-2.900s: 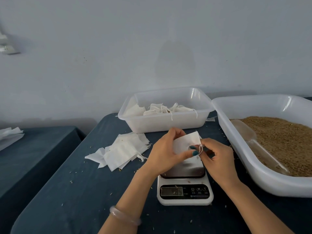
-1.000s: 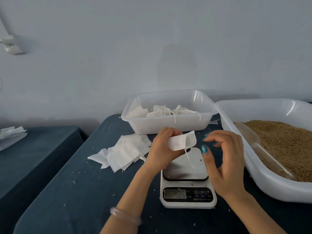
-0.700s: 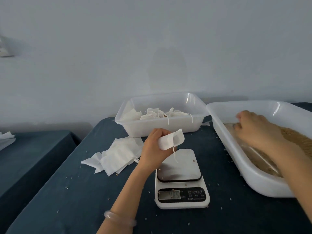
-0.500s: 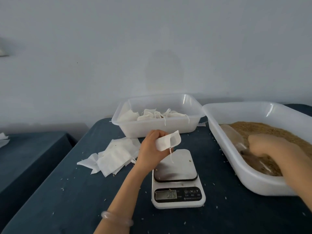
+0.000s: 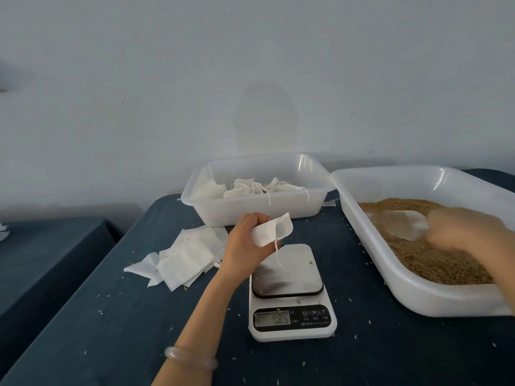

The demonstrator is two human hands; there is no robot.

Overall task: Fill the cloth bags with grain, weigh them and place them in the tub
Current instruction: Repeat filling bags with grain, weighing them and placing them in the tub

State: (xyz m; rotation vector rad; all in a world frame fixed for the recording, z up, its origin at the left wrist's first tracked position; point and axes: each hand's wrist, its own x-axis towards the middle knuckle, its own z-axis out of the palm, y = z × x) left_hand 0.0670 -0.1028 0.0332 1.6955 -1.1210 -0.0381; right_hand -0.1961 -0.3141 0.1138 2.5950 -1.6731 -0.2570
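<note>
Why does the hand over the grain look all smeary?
In the head view, the right hand, at the clear scoop in the grain tub, is smeared by motion blur. In the same view the left hand and its cloth bag look sharp, white glare streaks mark the far corners of that tub and the smaller tub, and the scale digits are soft.
</note>
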